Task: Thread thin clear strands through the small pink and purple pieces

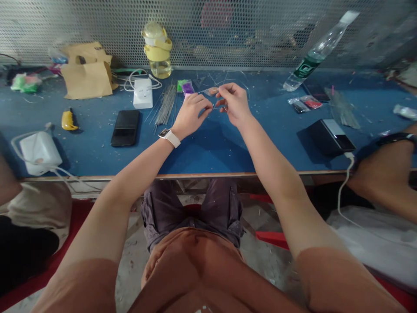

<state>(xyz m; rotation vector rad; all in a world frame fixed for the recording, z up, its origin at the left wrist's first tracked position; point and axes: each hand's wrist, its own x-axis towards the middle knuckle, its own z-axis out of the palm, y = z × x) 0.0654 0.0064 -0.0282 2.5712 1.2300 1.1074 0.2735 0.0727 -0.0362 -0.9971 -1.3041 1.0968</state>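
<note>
My left hand [193,114], with a pale watch at its wrist, is closed in a pinch over the blue table. A thin wire [216,108] runs from its fingertips towards my right hand [237,103]. The fingers of my right hand are curled and pinched around the wire's other end; the exact grip is too small to make out. Just behind the fingertips lies a small bag with orange-pink contents [212,91]. A bundle of thin grey wires [167,104] lies left of my left hand, and a purple packet [188,88] sits right behind it.
A black phone [125,128], a white charger [142,93] and a yellow-lidded bottle [158,52] stand to the left. On the right are a tilted water bottle [314,56], a black box-shaped device [330,138] and more wires [343,108]. Other people's arms show at both sides.
</note>
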